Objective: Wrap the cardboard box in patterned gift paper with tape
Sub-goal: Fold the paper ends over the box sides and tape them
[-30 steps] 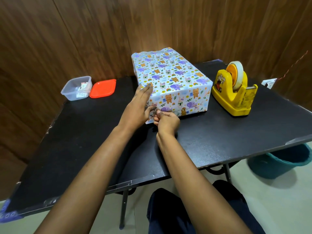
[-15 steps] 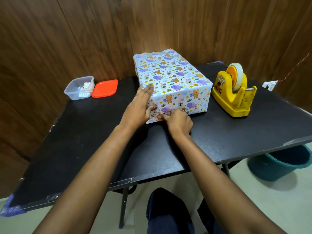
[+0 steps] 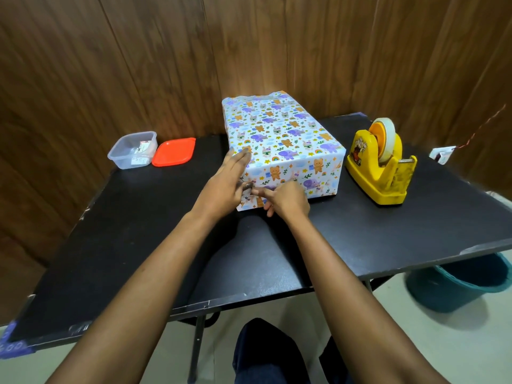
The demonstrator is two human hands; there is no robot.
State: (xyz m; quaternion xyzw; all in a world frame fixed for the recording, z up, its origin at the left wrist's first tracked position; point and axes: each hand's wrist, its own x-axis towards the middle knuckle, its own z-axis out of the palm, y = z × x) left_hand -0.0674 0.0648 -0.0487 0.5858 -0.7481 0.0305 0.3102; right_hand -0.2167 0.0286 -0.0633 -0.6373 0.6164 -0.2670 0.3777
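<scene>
A rectangular box wrapped in white gift paper printed with bears, elephants and rainbows (image 3: 279, 137) lies flat on the black worktop (image 3: 138, 231), towards its far edge, with its long axis running away from the person. The left hand (image 3: 225, 185) rests flat against the box's near left corner, fingers extended and lying along the upper left edge, thumb pressed to the near end face; its grip is open, closing around nothing. The right hand (image 3: 285, 200) presses on the lower part of the same near end face, index finger pointing left until it almost meets the left thumb, the other fingers curled against the paper; whether anything is pinched beneath them cannot be told. Just right of the box, apart from it, stands a yellow plastic tape dispenser (image 3: 379, 167) carrying a roll of pale tape. Well to the left sit a clear plastic container (image 3: 132, 149) and, touching it, a flat orange lid (image 3: 174, 152). A teal bucket (image 3: 457, 281) stands on the floor under the worktop's right corner.
</scene>
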